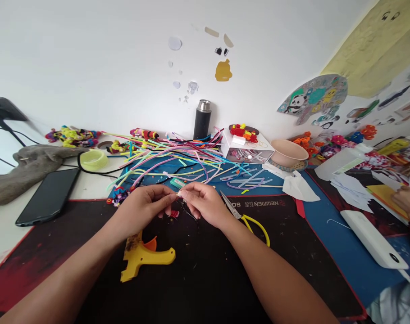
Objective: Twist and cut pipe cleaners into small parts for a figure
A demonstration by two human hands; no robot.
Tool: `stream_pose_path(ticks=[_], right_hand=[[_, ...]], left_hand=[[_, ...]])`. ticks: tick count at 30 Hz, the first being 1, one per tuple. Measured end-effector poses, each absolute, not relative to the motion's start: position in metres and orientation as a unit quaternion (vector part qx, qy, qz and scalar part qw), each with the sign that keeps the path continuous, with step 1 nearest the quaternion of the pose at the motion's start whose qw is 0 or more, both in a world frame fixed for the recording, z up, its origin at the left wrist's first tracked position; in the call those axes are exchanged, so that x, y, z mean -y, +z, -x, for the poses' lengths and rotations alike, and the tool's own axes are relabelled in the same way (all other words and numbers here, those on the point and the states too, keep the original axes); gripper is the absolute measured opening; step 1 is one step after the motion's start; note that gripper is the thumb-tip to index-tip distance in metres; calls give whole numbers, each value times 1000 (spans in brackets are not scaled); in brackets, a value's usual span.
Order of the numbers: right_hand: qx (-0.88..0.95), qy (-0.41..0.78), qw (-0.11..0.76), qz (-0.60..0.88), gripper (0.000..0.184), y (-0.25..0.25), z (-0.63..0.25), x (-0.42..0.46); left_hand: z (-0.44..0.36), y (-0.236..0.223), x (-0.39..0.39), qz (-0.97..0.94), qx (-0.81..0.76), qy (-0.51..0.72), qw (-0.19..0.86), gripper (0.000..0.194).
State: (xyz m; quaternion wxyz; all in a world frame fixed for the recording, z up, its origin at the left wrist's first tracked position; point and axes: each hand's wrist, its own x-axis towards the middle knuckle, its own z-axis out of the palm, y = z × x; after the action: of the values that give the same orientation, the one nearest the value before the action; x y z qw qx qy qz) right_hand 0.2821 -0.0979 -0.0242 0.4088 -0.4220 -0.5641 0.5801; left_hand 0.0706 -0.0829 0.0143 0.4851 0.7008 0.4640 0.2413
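Note:
My left hand and my right hand meet over the black mat, thumbs and fingertips pinched together. Between the fingertips is a small pale piece, too small to identify. A small red fuzzy piece shows just below the fingers. Under my left wrist lies a yellow glue gun with an orange trigger, partly hidden by the forearm. Scissors with yellow handles lie beside my right wrist, blades partly open. Behind both hands spreads a heap of coloured pipe cleaners.
A phone and driftwood lie left. A black flask, white box and beige bowl stand at the back. Right are a white device with a cable and another person's hand near papers.

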Motion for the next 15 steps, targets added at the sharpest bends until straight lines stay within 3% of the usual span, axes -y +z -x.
stream_pose_path(ticks=[15], right_hand=[[557, 560, 422, 445, 35, -25, -281, 96]], left_hand=[[-63, 5, 79, -735, -476, 217, 431, 48]])
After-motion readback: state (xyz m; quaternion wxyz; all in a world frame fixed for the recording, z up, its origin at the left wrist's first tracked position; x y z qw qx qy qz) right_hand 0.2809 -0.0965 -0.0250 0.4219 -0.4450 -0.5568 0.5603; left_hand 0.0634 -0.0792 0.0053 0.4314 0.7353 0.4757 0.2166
